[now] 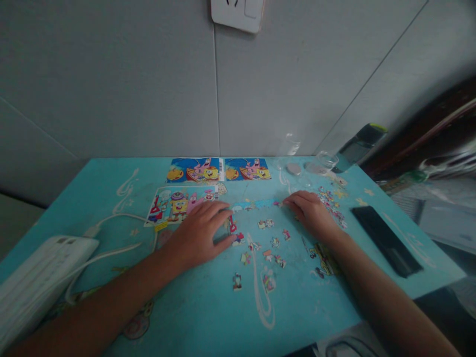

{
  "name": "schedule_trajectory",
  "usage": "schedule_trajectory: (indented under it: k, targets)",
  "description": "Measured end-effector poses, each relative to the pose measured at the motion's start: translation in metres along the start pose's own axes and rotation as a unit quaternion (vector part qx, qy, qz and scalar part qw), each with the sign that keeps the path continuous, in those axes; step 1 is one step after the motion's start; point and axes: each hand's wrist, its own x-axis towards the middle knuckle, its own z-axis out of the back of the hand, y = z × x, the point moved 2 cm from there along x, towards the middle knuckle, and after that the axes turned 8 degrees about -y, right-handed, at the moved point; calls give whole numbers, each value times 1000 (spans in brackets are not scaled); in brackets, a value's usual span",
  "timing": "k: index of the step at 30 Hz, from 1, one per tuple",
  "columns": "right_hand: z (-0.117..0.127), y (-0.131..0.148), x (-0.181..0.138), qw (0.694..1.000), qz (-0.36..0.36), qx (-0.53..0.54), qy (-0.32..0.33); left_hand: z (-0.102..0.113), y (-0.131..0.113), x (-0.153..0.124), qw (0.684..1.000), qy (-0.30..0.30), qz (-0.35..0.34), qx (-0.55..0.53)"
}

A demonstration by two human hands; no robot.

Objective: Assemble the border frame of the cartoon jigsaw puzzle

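From the head camera, the left hand (203, 230) lies palm down with its fingers loosely spread, forefinger and thumb bracketing a red puzzle piece (232, 225) without pinching it. The right hand (310, 213), fingers flat and together, pins the end of the joined blue strip (256, 204). Sliding the piece flat toward the strip looks safer than lifting it, since loose pieces (273, 243) crowd the space between the hands and the table (208, 307) is bare only toward its near edge.

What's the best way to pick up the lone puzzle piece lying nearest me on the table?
The puzzle piece lies flat on the table, clear of the others. It is likely best taken from straight above, pinching two opposite edges, since nothing stands up to grip. The left hand is nearer.
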Motion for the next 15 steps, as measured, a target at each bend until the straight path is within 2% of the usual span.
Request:
schedule_trajectory:
  k: [7, 15]
  targets:
    - [-1, 2, 2, 999, 24, -41, -12, -1, 1, 0, 1000, 11, 2, 3]
    - [-2, 10, 3, 996, 59, -64, 23, -1, 1, 0, 1000, 11, 2, 2]
